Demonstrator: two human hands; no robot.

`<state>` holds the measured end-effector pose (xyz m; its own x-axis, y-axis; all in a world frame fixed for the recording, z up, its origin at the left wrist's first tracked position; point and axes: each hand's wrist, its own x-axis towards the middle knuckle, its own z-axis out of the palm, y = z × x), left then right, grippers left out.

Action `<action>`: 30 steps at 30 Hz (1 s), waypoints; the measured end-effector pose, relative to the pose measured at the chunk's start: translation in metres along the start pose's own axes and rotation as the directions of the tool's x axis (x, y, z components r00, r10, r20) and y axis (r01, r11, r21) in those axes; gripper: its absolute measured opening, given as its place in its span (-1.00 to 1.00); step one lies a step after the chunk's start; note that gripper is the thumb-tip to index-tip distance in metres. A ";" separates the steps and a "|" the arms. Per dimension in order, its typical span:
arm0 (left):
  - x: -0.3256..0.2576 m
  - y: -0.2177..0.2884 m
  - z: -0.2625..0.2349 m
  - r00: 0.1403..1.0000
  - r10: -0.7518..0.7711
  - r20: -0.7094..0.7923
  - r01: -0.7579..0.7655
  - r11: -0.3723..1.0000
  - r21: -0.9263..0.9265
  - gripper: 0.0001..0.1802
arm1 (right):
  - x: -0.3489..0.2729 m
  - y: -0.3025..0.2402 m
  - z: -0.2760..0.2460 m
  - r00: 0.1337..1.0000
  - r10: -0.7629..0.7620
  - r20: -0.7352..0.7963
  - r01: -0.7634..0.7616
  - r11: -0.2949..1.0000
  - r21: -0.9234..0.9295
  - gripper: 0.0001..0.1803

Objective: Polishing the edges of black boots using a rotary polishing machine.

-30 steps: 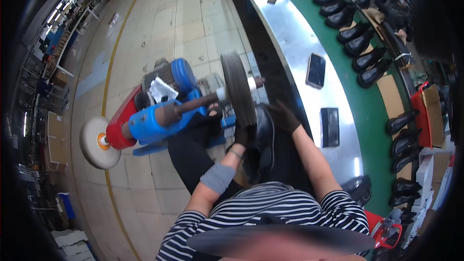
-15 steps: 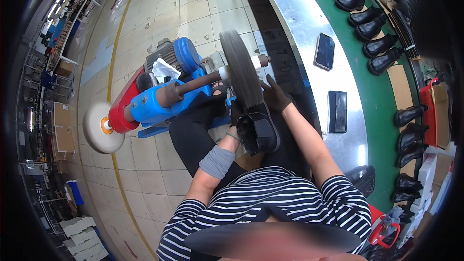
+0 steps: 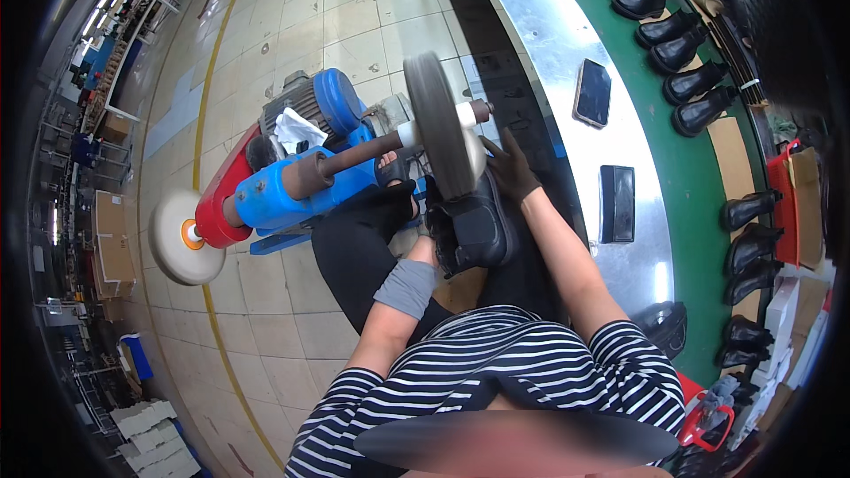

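Note:
A black leather boot (image 3: 479,228) is in front of me, its opening toward me and its toe end partly hidden under the dark buffing wheel (image 3: 440,124). The wheel's rim meets the upper of the boot and looks blurred. My left hand (image 3: 428,204), in a dark glove, is at the boot's left side; most of its fingers are hidden by boot and wheel. On the other side, my gloved right hand (image 3: 514,174) steadies the toe end, its fingers spread, with one pointing away from the boot.
The blue and red machine (image 3: 283,195) carries a shaft with a pale round wheel (image 3: 183,235) at its left end. A metal bench (image 3: 567,44) runs along my right with a phone (image 3: 592,93) and a black box-like item (image 3: 617,204). Several boots (image 3: 695,84) stand on the green surface beyond.
The boot has moved slightly up and right against the wheel. My right hand's fingers have spread, with one lifted. My left forearm has shifted a little.

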<state>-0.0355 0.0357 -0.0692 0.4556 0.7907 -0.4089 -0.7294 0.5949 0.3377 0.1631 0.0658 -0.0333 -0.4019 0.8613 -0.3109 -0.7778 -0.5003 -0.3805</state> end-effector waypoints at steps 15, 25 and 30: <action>-0.020 -0.028 -0.007 0.999 -0.043 0.012 0.043 0.997 -0.071 -0.55 | -0.059 0.016 0.049 0.959 0.152 0.240 -0.074 0.949 -0.307 -0.10; 0.006 -0.035 0.015 0.873 0.149 -0.464 0.146 0.828 0.541 -0.55 | -0.166 0.095 0.055 0.901 -0.432 -0.029 0.054 0.179 -0.982 0.00; 0.006 -0.002 0.026 0.851 -0.152 -0.503 0.126 0.988 -0.085 -0.32 | -0.144 0.074 0.079 0.958 -0.042 -0.284 0.047 0.999 0.010 -0.41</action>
<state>-0.0181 0.0433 -0.0503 0.2413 0.5098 -0.8257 -0.7071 0.6751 0.2102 0.1255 -0.0882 0.0526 -0.2149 0.8206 -0.5295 -0.8004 -0.4587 -0.3859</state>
